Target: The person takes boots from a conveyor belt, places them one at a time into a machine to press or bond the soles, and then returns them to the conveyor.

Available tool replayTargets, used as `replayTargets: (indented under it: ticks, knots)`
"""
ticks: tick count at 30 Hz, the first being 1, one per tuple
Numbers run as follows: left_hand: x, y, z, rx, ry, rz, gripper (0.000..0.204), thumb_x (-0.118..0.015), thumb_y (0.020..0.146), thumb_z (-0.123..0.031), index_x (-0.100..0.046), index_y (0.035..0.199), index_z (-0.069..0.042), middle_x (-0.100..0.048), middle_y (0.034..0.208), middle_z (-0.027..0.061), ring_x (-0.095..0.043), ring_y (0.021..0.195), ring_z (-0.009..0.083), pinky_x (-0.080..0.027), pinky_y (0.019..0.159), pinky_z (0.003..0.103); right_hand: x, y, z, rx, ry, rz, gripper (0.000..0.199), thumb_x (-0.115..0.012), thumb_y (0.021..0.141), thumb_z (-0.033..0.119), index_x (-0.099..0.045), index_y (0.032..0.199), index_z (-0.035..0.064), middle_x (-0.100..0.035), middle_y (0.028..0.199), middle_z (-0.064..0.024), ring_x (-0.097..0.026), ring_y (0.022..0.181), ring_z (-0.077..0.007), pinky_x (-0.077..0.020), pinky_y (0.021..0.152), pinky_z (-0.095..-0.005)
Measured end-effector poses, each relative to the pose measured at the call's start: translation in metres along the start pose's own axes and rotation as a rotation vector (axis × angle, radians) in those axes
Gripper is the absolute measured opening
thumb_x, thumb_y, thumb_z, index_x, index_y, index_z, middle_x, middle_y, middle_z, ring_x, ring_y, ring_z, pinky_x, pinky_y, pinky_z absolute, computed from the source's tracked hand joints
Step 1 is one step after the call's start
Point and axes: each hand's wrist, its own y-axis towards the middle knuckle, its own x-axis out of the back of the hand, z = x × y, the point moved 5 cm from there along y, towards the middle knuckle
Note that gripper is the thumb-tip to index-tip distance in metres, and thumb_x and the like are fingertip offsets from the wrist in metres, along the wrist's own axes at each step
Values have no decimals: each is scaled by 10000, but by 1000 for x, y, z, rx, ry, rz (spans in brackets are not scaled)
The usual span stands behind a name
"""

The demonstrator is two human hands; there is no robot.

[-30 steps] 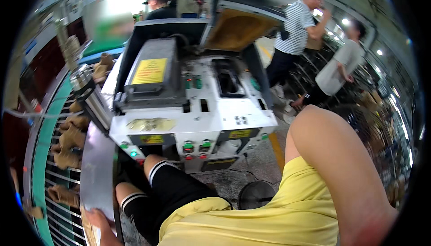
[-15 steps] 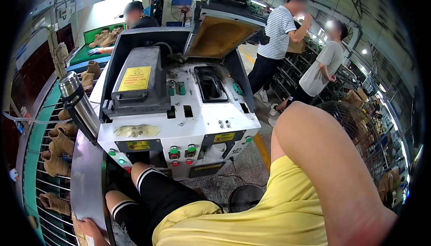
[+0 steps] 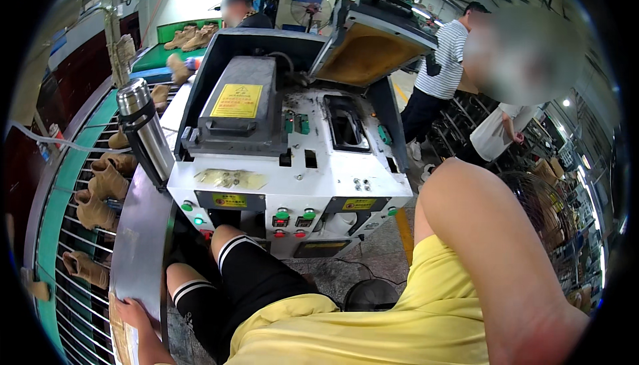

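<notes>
My left hand (image 3: 133, 313) rests on the near edge of the metal bench (image 3: 136, 235) at my left, by a brown, cardboard-like strip (image 3: 121, 333). Its fingers look laid out on the surface, with nothing seen in them. My bent right arm (image 3: 489, 238) is raised at the right, and its hand lies out of the picture. Ahead stands a white and grey machine (image 3: 293, 178), its right lid (image 3: 373, 52) tilted up over a dark opening. On the bench's far end is a steel thermos (image 3: 148, 135).
Tan boots (image 3: 96, 208) sit on a rod rack (image 3: 80, 295) left of the bench. Across the machine, a person (image 3: 249, 15) works near more boots (image 3: 193, 37) on a green surface. Two people stand at the right; a fan (image 3: 532, 198) is behind my right arm.
My view has turned left, so the scene sits further right. The far co-worker's gloved hand now has a tan boot by it. My left hand stays on the bench.
</notes>
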Motion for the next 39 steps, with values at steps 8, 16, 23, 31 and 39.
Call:
replayTargets:
  ticks: [8, 16, 23, 31, 39]
  knots:
    - [1, -2, 1, -44, 2, -74, 235, -499, 857, -166, -569, 983, 19, -597, 976, 222, -549, 926, 401, -431, 829, 478, 9, -4, 49, 243, 23, -54, 238, -737, 662, 163, -600, 851, 120, -586, 783, -20, -578, 711, -185, -448, 683, -306]
    - [14, -7, -13, -87, -43, -123, 160, -515, 839, -144, -553, 873, 8, -583, 898, 202, -542, 891, 387, -429, 794, 474, 40, -31, 146, 766, 142, -218, 216, -739, 642, 134, -594, 801, 114, -575, 725, -13, -570, 660, -188, -452, 637, -303]
    - [22, -10, -13, -54, -48, -125, 144, -516, 832, -136, -548, 870, -2, -586, 905, 183, -547, 893, 371, -434, 797, 461, 39, -33, 181, 1022, 250, -376, 201, -741, 625, 108, -590, 757, 110, -565, 674, -8, -564, 616, -191, -455, 596, -300]
    - [41, -14, -23, -27, -69, -135, 128, -537, 822, -134, -543, 867, -14, -581, 883, 166, -550, 878, 356, -435, 785, 452, -113, -5, 107, 585, 553, -136, 191, -744, 605, 79, -584, 708, 104, -553, 615, -1, -556, 566, -194, -459, 549, -296]
    - [38, -14, -29, -22, -47, -136, 125, -544, 820, -133, -548, 860, -15, -581, 885, 168, -550, 876, 359, -437, 780, 454, -327, -109, -63, -659, 425, 41, 158, -674, 803, 216, -633, 844, 68, -595, 614, -76, -591, 558, -223, -447, 528, -321]
